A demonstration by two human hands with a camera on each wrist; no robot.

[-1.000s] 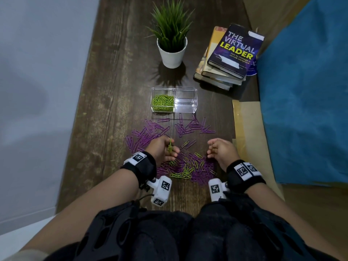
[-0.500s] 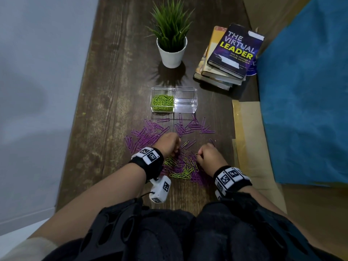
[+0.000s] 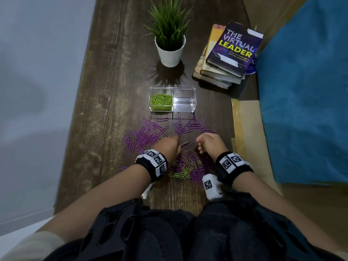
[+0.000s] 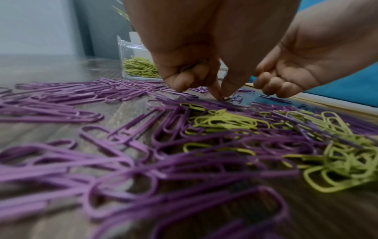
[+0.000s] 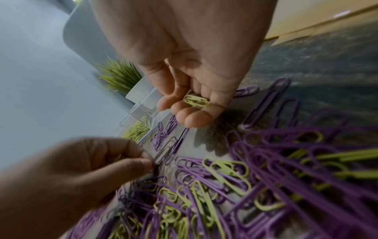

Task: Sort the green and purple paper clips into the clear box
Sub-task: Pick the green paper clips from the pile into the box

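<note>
The clear box has two compartments; the left one holds green paper clips, the right one looks bare. Purple clips lie scattered in front of it, and a mixed green and purple pile lies nearer me. My left hand is palm down over the pile's far edge, thumb and forefinger pinching a clip on the table; its colour is unclear. Green clips are tucked under its curled fingers. My right hand hovers just to the right with several green clips held in its curled fingers.
A potted plant stands behind the box, and a stack of books lies at the back right. A blue cloth and tan paper border the table's right edge. A grey wall runs along the left.
My left hand turned palm down and reached forward onto a clip. My right hand shifted left, then forward, still holding green clips.
</note>
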